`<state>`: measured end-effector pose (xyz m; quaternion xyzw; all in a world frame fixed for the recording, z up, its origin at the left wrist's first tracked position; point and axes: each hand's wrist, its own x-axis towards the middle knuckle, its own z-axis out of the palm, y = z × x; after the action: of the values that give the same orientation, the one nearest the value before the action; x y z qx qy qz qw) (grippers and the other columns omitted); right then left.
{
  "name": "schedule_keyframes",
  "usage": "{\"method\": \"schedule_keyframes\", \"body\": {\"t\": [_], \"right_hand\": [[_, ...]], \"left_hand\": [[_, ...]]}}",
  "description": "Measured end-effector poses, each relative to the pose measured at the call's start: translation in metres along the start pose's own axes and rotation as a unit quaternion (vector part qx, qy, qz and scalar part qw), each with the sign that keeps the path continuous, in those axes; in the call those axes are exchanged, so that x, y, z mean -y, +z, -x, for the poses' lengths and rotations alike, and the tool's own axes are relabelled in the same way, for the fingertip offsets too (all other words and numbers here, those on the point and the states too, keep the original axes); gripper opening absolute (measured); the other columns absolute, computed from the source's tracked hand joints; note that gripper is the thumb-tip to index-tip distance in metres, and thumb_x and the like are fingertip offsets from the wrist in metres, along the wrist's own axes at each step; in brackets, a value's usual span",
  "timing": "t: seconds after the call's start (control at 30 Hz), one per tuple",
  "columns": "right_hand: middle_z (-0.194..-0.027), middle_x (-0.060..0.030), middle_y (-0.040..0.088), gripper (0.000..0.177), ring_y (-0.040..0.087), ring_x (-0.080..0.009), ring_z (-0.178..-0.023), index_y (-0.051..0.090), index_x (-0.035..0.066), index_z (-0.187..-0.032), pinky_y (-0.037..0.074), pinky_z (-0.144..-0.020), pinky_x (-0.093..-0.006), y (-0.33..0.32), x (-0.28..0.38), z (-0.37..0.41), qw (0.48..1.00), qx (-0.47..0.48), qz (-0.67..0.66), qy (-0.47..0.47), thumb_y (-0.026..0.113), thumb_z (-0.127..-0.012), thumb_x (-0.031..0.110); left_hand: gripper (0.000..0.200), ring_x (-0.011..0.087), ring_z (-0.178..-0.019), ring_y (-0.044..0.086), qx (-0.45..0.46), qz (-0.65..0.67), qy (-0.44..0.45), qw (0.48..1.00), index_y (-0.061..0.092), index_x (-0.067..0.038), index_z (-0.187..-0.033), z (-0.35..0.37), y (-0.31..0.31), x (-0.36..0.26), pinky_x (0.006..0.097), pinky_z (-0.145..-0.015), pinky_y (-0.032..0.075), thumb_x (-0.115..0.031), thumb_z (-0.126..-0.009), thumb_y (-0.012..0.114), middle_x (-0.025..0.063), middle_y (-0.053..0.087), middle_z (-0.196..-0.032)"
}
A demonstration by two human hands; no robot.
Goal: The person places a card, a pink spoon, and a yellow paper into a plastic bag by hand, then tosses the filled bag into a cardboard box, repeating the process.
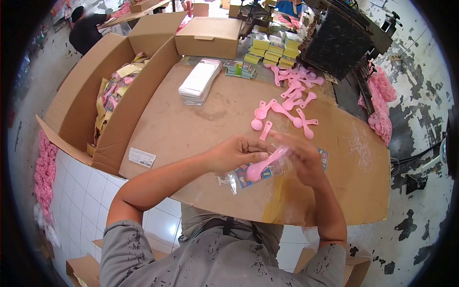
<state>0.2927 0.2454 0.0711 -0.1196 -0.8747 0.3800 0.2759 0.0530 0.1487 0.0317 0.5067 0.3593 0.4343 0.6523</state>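
Observation:
My left hand pinches a clear plastic bag with a printed card inside, just above the cardboard work surface. A pink plastic spoon is held by my right hand, its bowl end partly inside the bag's mouth. Both hands meet over the near middle of the surface. Several loose pink spoons lie scattered beyond my hands.
A stack of clear bags lies at the far middle. A big open carton with packed items stands at left. A closed box, stacked yellow-green packs and a dark machine stand at the back. Another person sits far left.

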Motion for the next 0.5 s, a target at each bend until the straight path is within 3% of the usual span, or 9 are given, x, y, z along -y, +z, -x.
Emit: {"method": "schedule_keyframes", "body": {"t": [0.1,0.2,0.3,0.4,0.5], "right_hand": [[-0.142,-0.0172,0.065,0.053,0.057,-0.0301,-0.137,0.062,0.003,-0.143,0.047,-0.11,-0.0403,0.008,0.014,-0.01,0.997,0.056,0.001,-0.055,0.051,-0.093,-0.014],[-0.138,-0.0166,0.067,0.05,0.06,-0.0303,-0.134,0.066,0.004,-0.137,0.048,-0.109,-0.0426,0.013,0.019,-0.014,0.968,-0.096,-0.231,0.007,0.055,-0.091,-0.014],[-0.129,-0.0139,0.07,0.038,0.064,-0.0276,-0.125,0.073,0.003,-0.122,0.049,-0.107,-0.0424,-0.005,0.012,-0.016,0.992,0.075,-0.08,-0.069,0.063,-0.088,-0.012],[-0.119,-0.0111,0.071,0.023,0.066,-0.0244,-0.117,0.077,0.002,-0.106,0.051,-0.105,-0.0401,-0.007,0.014,-0.019,0.98,0.049,-0.176,-0.078,0.071,-0.086,-0.008],[-0.105,-0.0083,0.072,0.02,0.068,-0.0208,-0.105,0.078,0.003,-0.104,0.054,-0.094,-0.037,-0.018,0.05,-0.033,0.987,0.041,-0.112,-0.104,0.073,-0.086,-0.005]], "left_hand": [[0.033,0.0079,-0.107,0.067,0.021,0.049,0.057,0.997,0.062,0.001,-0.137,-0.001,0.002,-0.001,0.0273,-0.094,0.054,-0.015,-0.108,0.062,0.0058,0.074,-0.119],[0.032,0.0056,-0.103,0.066,0.028,0.056,0.018,0.998,0.062,-0.002,-0.137,0.004,0.003,-0.008,0.0251,-0.087,0.055,-0.016,-0.108,0.062,0.0017,0.073,-0.116],[0.033,0.0046,-0.103,0.065,0.047,0.047,0.021,0.998,0.062,-0.002,-0.136,-0.001,-0.002,0.008,0.0244,-0.086,0.055,-0.019,-0.107,0.064,0.0009,0.073,-0.115],[0.039,0.0076,-0.111,0.065,0.074,0.047,0.016,0.996,0.06,-0.003,-0.139,0.003,0.0,0.002,0.0275,-0.093,0.055,-0.022,-0.106,0.066,0.002,0.071,-0.121],[0.042,0.0119,-0.122,0.063,-0.06,-0.056,0.142,0.986,0.057,-0.004,-0.143,0.008,0.017,-0.008,0.0314,-0.101,0.053,-0.016,-0.104,0.067,0.0044,0.068,-0.129]]}}
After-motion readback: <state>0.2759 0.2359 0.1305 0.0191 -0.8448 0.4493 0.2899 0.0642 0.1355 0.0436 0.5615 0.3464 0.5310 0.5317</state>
